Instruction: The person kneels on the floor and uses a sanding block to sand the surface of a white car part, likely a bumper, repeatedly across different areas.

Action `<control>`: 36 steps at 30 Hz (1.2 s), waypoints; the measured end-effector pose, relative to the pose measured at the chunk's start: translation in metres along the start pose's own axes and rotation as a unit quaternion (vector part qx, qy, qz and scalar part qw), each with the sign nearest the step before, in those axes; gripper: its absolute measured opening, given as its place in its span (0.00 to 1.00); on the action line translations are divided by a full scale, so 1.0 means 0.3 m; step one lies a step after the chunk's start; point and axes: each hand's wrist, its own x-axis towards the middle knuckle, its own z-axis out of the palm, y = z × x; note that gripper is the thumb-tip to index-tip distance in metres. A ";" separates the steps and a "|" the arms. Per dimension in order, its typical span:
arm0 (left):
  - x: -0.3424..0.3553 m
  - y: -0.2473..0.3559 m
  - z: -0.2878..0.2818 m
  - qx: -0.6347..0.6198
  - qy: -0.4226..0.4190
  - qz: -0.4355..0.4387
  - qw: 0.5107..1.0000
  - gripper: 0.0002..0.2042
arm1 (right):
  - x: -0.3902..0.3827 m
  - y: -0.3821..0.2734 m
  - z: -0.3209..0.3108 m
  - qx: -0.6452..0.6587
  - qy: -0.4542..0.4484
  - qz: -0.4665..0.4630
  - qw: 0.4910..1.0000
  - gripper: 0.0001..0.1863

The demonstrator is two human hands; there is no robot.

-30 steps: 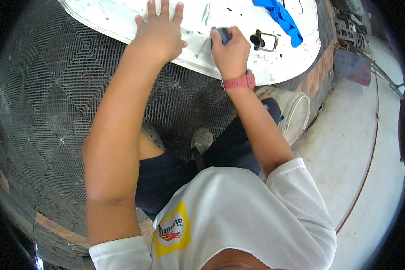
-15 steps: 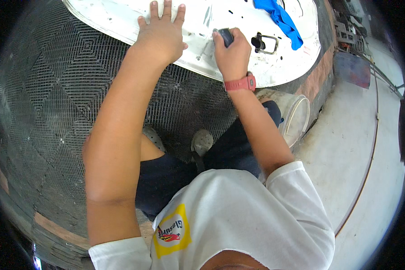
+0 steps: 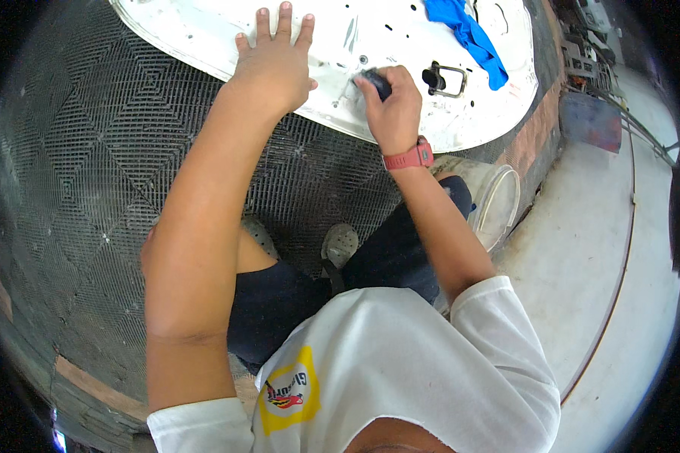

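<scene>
A large white metal panel (image 3: 196, 34), rounded at its edge and dotted with holes, spans the top of the view. My left hand (image 3: 272, 72) lies flat on it with fingers spread. To the right, my right hand (image 3: 393, 106), with a red watch (image 3: 409, 157) at the wrist, grips a small dark block (image 3: 375, 84) against the panel's surface. The block's underside is hidden. Just right of that hand is a dark metal bracket (image 3: 452, 81) on the panel. A blue cloth (image 3: 472, 38) is draped farther right.
Black grid matting (image 3: 128, 136) covers the floor under and left of the panel. A whitish bucket (image 3: 499, 200) stands by my right knee. Beyond it runs a pale floor (image 3: 567, 249). Assorted gear (image 3: 585, 64) crowds the far right.
My right hand has moved the dark block a little toward me along the panel. My left hand stays spread in nearly the same place.
</scene>
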 end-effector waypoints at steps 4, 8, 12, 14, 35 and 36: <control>0.002 0.005 -0.011 0.010 0.010 -0.009 1.000 0.48 | 0.155 -0.046 0.091 0.037 0.042 0.009 0.998 0.15; -0.002 0.003 -0.004 0.001 -0.003 0.003 1.000 0.48 | 0.102 -0.058 0.069 -0.009 0.002 0.009 1.000 0.16; -0.011 0.016 -0.010 0.005 -0.004 0.006 1.000 0.49 | 0.186 -0.046 0.096 -0.028 0.034 0.024 0.999 0.17; -0.005 -0.005 -0.020 0.003 -0.004 0.003 1.000 0.49 | 0.151 -0.058 0.112 -0.029 0.044 0.014 0.999 0.18; -0.070 0.105 -0.083 -0.132 0.047 0.176 0.974 0.33 | -0.070 -0.006 -0.190 0.444 -0.010 0.349 0.825 0.25; -0.059 0.103 -0.088 -0.201 0.069 0.184 0.960 0.32 | -0.069 -0.014 -0.210 0.504 -0.024 0.348 0.790 0.27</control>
